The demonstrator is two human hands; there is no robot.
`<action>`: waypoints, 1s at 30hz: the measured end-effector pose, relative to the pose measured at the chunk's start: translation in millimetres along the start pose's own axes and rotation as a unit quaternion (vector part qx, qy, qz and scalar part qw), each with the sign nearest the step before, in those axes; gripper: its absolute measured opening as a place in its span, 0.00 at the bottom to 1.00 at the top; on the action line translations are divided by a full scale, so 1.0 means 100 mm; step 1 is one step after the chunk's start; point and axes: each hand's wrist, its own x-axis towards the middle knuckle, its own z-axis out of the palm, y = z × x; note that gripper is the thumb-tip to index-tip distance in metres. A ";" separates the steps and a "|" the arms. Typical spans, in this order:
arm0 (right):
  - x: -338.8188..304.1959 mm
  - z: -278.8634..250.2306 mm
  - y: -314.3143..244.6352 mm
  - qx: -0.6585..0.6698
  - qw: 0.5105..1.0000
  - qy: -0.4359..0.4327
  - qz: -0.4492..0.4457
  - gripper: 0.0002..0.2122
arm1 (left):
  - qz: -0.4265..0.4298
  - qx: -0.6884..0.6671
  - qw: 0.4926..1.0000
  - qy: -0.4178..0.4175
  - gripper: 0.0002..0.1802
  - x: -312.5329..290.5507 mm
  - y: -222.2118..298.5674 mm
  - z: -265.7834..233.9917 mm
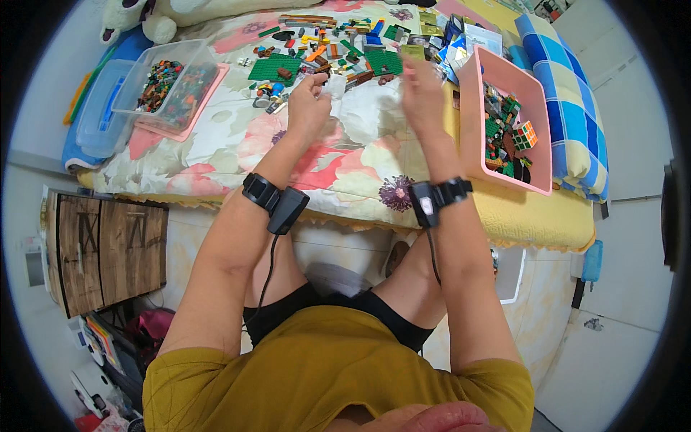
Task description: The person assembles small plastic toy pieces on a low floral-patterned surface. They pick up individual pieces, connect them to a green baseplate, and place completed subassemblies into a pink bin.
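Note:
My left hand (pixel 309 108) is over the flowered bed cover, its fingers curled together at the near edge of a spread of loose building bricks (pixel 335 52). Whatever those fingers may hold is too small to make out. Just right of them is a small whitish translucent piece (pixel 336 86). Motion smears my right hand (pixel 423 93), raised at the right side of the bricks, so its fingers do not show clearly. Green baseplates (pixel 270 70) lie among the bricks, and a small blue and yellow brick build (pixel 271 92) sits left of my left hand.
A clear plastic box (pixel 180 54) with small bricks stands at the left beside a blue-tinted lid (pixel 101 108). At the right, a pink bin (pixel 471 137) holds bricks and a puzzle cube (pixel 525 135). Beyond it lies a checked pillow (pixel 561 86). A white plush toy (pixel 162 29) is at the back left.

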 end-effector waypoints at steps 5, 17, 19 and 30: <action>-0.21 0.72 0.05 -0.038 0.982 -0.183 0.012 0.25 | 0.030 0.014 0.999 0.039 0.28 0.00 0.01 0.01; -0.30 0.56 0.03 -0.040 0.987 -0.149 0.033 0.19 | -0.054 -0.090 0.993 0.049 0.28 -0.01 0.18 -0.11; -0.30 0.61 -0.02 -0.048 0.993 -0.109 -0.025 0.18 | -0.057 -0.103 0.992 0.049 0.29 -0.02 0.17 -0.12; -0.28 0.60 -0.12 0.049 0.982 -0.121 0.137 0.09 | -0.017 -0.113 0.991 0.067 0.25 0.03 0.08 -0.11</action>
